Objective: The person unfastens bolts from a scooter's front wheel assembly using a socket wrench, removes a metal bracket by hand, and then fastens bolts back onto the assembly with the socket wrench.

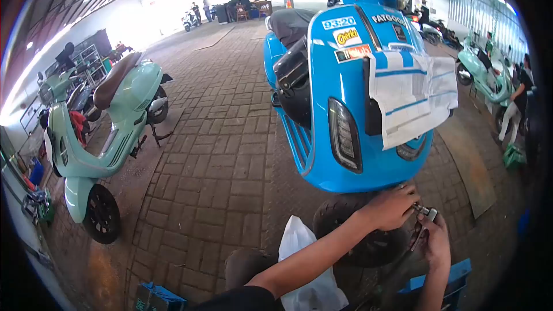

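The right hand [436, 239] is wrapped around one metal hand tool [427, 213] beside the single front tyre [368, 250] of one blue scooter [340, 86]; the left hand [391, 208] curls at the tool's end, hold unclear.

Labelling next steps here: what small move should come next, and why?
Probably a slight turn of the metal part by the right hand, with the left hand steadying: the right holds it, the left's fingertips are at its other end, and both work by the wheel. Its fit is too small to tell.
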### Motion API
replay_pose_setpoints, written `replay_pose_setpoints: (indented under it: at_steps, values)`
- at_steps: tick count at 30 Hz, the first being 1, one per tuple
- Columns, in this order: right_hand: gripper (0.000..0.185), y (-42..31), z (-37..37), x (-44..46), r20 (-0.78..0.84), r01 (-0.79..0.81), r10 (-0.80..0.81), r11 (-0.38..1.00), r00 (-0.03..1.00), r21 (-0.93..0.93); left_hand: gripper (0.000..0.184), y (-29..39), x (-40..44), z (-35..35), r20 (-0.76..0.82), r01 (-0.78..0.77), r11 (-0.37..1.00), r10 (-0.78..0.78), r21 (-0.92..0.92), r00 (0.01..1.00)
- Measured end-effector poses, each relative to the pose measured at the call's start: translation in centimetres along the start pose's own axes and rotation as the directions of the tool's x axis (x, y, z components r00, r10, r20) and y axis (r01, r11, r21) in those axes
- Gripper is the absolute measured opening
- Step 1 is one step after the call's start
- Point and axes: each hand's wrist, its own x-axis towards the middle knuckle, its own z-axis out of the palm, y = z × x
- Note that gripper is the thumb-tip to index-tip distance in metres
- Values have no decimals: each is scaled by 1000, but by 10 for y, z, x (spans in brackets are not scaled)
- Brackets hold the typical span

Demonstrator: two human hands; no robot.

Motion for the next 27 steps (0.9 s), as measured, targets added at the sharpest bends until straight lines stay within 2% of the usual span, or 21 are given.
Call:
replay_pose_setpoints:
  at_steps: [1,3,5,6,8,9,11,12,13,14,15,16,17,19,21,22,23,24,25,26,27]
  values:
    - [34,0,1,-1,-7,-95,97,984,995,153,30,3,-5,-7,14,25,999,-25,-39,1000]
    - [32,-6,3,-1,29,-54,51,993,998,101,33,11,-8,-23,58,64,998,-63,-8,996]
    - [41,-1,-4,7,61,213,-206,965,977,-155,36,15,-20,-33,112,106,994,-106,11,988]
    - [41,-2,-11,9,64,226,-218,961,974,-161,38,10,-27,-35,157,106,994,-108,17,982]
    - [43,-8,-18,17,244,436,-365,810,898,-391,43,-5,-44,-48,223,206,979,-203,11,953]
    - [43,-6,-24,27,247,446,-375,805,893,-392,46,-14,-55,-53,255,303,953,-293,1,921]
    - [35,-3,-38,45,362,530,-393,702,846,-476,49,-28,-83,-55,138,462,883,-470,86,872]
    - [35,-8,-28,40,359,530,-393,695,846,-486,49,-32,-85,-55,136,455,887,-462,77,877]
    - [29,-13,-8,29,118,201,-174,939,978,-278,51,-34,-88,-51,101,576,784,-608,231,787]
    - [26,-16,1,22,-53,-135,137,990,989,26,54,-36,-91,-44,43,675,640,-737,366,675]
    - [26,-15,-4,26,-56,-141,142,990,988,10,54,-44,-88,-29,45,682,642,-739,350,672]
    - [26,-9,-11,35,3,-271,275,946,961,179,54,-58,-82,-7,-110,624,768,-614,146,782]
    - [28,-2,-16,40,81,-391,388,855,918,341,54,-67,-75,11,-291,494,869,-482,-33,827]
    - [28,0,-14,41,60,-373,373,874,926,310,53,-76,-59,31,-347,424,898,-436,-113,830]
    - [25,-1,-14,38,36,-255,252,962,967,96,52,-87,-49,55,-397,338,921,-389,-193,832]
    - [24,-5,-11,38,-23,-130,129,990,991,-48,48,-100,-48,71,-499,293,939,-345,-182,795]
    - [24,-3,-14,49,-39,-124,122,991,992,-50,44,-114,-44,82,-592,250,954,-300,-167,748]
    - [24,4,-21,66,171,471,-443,767,880,-436,40,-126,-41,87,-640,248,964,-249,-94,727]
    - [24,8,-31,72,539,812,-688,126,486,-570,36,-128,-42,91,-678,245,969,-203,-35,707]
    - [24,6,-42,74,525,784,-677,124,515,-609,35,-130,-44,98,-637,278,960,-237,-38,733]
    - [25,-3,-43,78,611,799,-638,10,468,-601,33,-129,-44,96,-592,309,950,-271,-40,759]
